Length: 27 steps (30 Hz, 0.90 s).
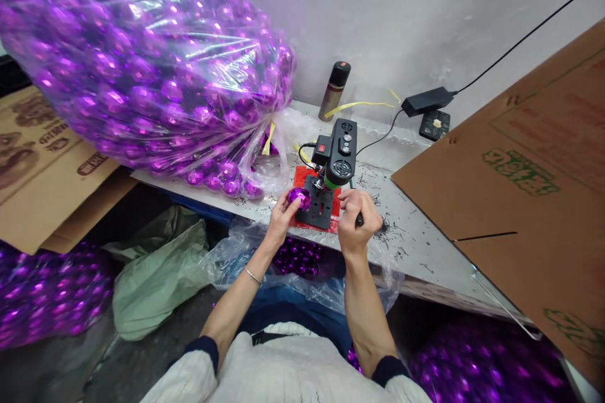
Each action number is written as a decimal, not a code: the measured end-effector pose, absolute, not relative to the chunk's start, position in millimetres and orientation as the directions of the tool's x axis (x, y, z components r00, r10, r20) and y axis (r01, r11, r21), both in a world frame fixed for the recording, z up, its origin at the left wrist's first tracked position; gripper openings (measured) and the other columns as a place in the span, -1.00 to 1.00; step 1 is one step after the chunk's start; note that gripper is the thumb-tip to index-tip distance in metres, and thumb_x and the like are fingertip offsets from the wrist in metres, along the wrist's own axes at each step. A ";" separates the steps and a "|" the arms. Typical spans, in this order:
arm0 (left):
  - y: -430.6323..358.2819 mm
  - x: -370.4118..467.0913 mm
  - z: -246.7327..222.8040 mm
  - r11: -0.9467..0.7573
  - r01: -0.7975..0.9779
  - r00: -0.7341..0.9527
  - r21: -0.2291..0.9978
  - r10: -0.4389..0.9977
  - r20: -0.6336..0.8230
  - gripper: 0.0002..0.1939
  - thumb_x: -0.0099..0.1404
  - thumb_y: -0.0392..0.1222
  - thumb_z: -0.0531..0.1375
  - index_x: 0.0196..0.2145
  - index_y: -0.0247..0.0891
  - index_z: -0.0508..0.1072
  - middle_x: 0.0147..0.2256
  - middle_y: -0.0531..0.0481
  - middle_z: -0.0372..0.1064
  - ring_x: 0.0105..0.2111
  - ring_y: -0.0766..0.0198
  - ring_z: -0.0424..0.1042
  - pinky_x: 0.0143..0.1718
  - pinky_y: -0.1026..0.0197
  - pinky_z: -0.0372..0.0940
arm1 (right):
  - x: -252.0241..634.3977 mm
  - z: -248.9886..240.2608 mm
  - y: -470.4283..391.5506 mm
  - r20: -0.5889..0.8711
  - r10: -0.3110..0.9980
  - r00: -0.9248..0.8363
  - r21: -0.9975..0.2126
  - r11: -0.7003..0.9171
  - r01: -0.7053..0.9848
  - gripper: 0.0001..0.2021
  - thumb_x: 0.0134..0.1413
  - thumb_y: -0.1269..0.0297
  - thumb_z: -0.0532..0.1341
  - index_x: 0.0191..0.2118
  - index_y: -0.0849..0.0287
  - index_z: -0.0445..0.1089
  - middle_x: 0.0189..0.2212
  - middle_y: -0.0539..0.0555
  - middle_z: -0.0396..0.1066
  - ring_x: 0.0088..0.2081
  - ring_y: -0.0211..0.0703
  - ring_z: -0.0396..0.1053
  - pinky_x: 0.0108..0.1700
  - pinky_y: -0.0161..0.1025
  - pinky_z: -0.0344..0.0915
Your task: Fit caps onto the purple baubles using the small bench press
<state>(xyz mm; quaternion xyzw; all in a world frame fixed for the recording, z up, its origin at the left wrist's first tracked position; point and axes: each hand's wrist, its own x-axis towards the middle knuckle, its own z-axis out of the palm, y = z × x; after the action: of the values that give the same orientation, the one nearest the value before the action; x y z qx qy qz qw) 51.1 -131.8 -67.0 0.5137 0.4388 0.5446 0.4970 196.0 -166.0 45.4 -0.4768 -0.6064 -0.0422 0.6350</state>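
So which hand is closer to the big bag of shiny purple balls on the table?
The left hand. It holds a purple ball near the bag; the right hand is farther off, past the black machine.

The faceted ball [299,198] shines metallic purple.

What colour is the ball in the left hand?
Shiny purple ball, seen best in the head view.

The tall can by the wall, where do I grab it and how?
Probably best to wrap your fingers round the tall can's body, below its dark cap, coming from your left. It looks round and upright, and the black machine blocks the front while a yellow strip trails off its right side.
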 end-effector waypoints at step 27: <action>-110.6 78.6 -91.6 -0.504 0.359 0.279 0.786 0.861 0.425 -0.37 0.31 0.08 0.29 0.22 -0.23 0.29 0.13 -0.25 0.40 0.15 -0.01 0.42 0.17 -0.09 0.33 | 199.0 44.8 -169.1 0.812 0.542 0.216 -0.525 0.517 0.676 -0.73 0.29 0.43 0.04 -0.46 0.12 0.28 -0.51 0.01 0.38 -0.40 -0.24 0.41 -0.32 -0.25 0.32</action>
<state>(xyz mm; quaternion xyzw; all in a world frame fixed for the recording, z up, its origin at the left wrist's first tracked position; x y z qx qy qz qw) 78.6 -110.6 -91.6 0.7470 0.4083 0.4404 0.2852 199.0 -169.1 44.8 -0.4883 -0.6235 -0.0549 0.6081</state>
